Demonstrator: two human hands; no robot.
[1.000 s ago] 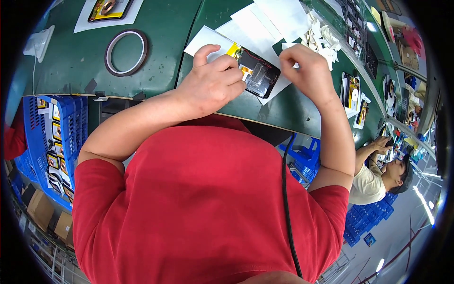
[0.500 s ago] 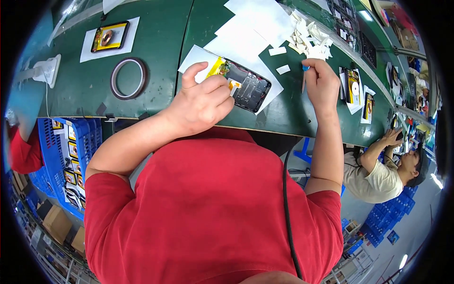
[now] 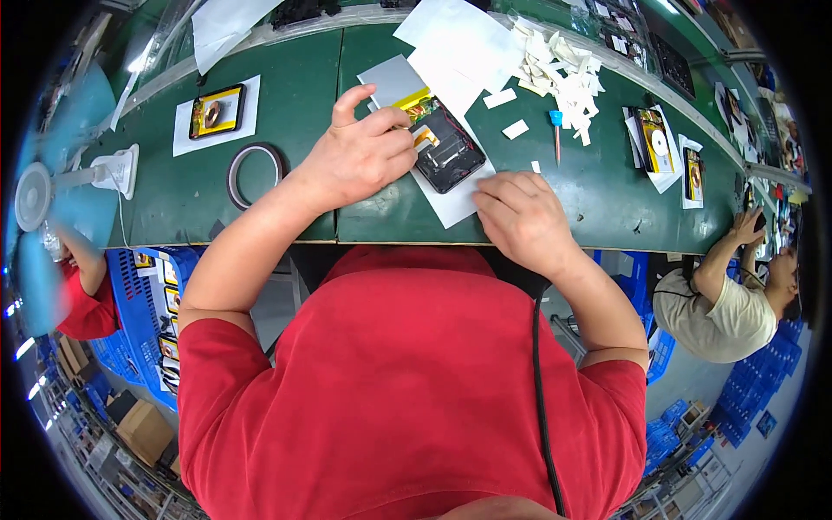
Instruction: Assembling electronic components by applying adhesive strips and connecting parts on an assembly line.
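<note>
An opened phone (image 3: 455, 169) lies tilted on a sheet of white paper (image 3: 452, 211), its dark inside, yellow film and green board facing up. My left hand (image 3: 364, 160) is closed at the phone's left edge, index finger raised and fingertips curled over the side. At the paper's right edge, by the phone's near corner, rests my right hand (image 3: 524, 221). Its fingers are bent and drawn together; the thumb and anything under the fingertips are hidden. Beyond that hand a small blue-handled screwdriver (image 3: 556, 130) lies on the green table.
White slips (image 3: 563, 78) are heaped at the back. A tape roll (image 3: 232, 178) and another phone (image 3: 217, 113) lie to the left, near a blue fan (image 3: 35, 199). More phones (image 3: 656, 143) sit to the right. A blue crate (image 3: 130, 303) holds several phones. Co-workers flank me.
My right hand has let go of the screwdriver, now on the table, and has come left and nearer to the phone. The phone has turned clockwise. My view has shifted.
</note>
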